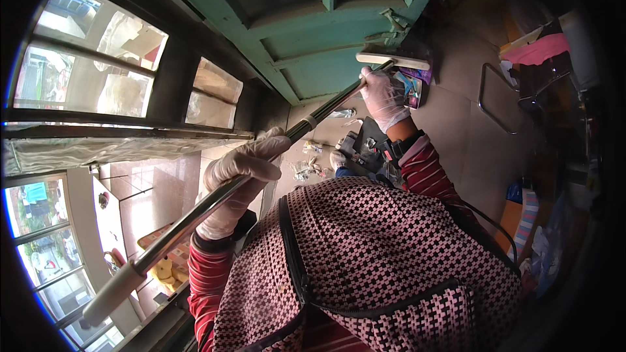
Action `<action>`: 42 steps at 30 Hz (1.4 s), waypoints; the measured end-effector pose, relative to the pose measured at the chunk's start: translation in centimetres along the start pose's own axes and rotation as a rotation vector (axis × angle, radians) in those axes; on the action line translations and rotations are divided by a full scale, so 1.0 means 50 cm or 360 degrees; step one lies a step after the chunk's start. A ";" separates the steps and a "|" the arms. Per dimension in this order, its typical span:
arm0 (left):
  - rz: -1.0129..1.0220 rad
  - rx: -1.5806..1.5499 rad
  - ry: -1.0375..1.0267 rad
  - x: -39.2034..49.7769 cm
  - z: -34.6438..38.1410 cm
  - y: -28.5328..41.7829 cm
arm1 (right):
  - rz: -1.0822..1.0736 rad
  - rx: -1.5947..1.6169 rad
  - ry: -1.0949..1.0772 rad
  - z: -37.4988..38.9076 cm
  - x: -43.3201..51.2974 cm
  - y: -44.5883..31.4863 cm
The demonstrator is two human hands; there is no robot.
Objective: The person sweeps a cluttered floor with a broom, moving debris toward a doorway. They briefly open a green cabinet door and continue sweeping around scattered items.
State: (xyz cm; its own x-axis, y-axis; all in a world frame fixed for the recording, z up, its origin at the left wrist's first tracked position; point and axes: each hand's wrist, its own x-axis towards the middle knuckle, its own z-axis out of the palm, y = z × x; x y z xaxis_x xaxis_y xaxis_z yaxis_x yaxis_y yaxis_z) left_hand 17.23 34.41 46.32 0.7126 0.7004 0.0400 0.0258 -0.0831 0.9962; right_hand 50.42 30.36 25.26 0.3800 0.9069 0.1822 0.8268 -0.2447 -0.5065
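Note:
A metal pole (188, 227) of a long-handled tool runs slantwise in front of my chest, its pale grip (110, 293) at lower left. My left hand (237, 183), in a thin whitish glove, is wrapped around the pole's middle, just below a pale collar (308, 120). Farther up, my right hand (384, 95), in a similar glove, grips the pole close to its upper end. A white bar-shaped head (393, 60) lies crosswise there, near a green panelled door (313, 71). I cannot tell whether the head touches the door.
Small bags and litter (308, 168) lie on the tiled floor (440, 132) by my feet. A box with colourful packets (413, 88) stands beyond my right hand. Windows (88, 54) line the left wall. A bent metal tube frame (489, 102) and piled belongings are at right.

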 end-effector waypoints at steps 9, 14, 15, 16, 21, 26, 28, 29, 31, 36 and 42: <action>0.0194 0.0350 0.0402 -0.157 -0.002 0.078 | -0.0557 0.0102 -0.0002 0.052 0.036 -0.188; 0.0204 0.0672 0.0526 -0.222 0.012 0.114 | -0.0611 0.0161 -0.0194 0.066 0.013 -0.249; 0.0225 0.0638 0.0539 -0.229 0.007 0.115 | -0.0664 0.0184 -0.0125 0.062 0.003 -0.253; 0.0249 0.0636 0.0563 -0.234 0.000 0.112 | -0.0626 0.0209 -0.0130 0.057 -0.005 -0.254; 0.0272 0.0065 0.0371 -0.216 -0.029 0.066 | -0.0480 0.0075 -0.0004 0.020 -0.019 -0.218; 0.0180 0.0397 0.0360 -0.217 -0.036 0.065 | -0.0482 0.0123 0.0025 0.082 0.015 -0.236; 0.0109 0.0549 0.0462 -0.232 -0.038 0.077 | -0.0536 0.0177 -0.0051 0.119 0.018 -0.265; 0.0117 0.0442 0.0510 -0.240 -0.039 0.082 | -0.0576 0.0205 -0.0088 0.130 0.019 -0.275; 0.0042 0.0359 0.0624 -0.250 -0.039 0.085 | -0.0587 0.0249 -0.0168 0.131 0.012 -0.285; 0.0308 0.0743 0.0645 -0.242 -0.033 0.077 | -0.0536 0.0168 -0.0102 0.039 -0.020 -0.253; -0.0601 0.0876 0.0593 -0.209 -0.055 0.123 | -0.0310 0.0060 -0.0008 -0.046 -0.071 -0.186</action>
State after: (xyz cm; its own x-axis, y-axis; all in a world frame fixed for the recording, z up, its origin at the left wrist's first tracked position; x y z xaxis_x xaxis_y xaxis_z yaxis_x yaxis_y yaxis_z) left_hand 8.01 28.51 52.23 0.3048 0.9362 -0.1750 0.6360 -0.0633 0.7691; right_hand 42.32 28.62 31.28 0.2121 0.9376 0.2756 0.8683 -0.0515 -0.4933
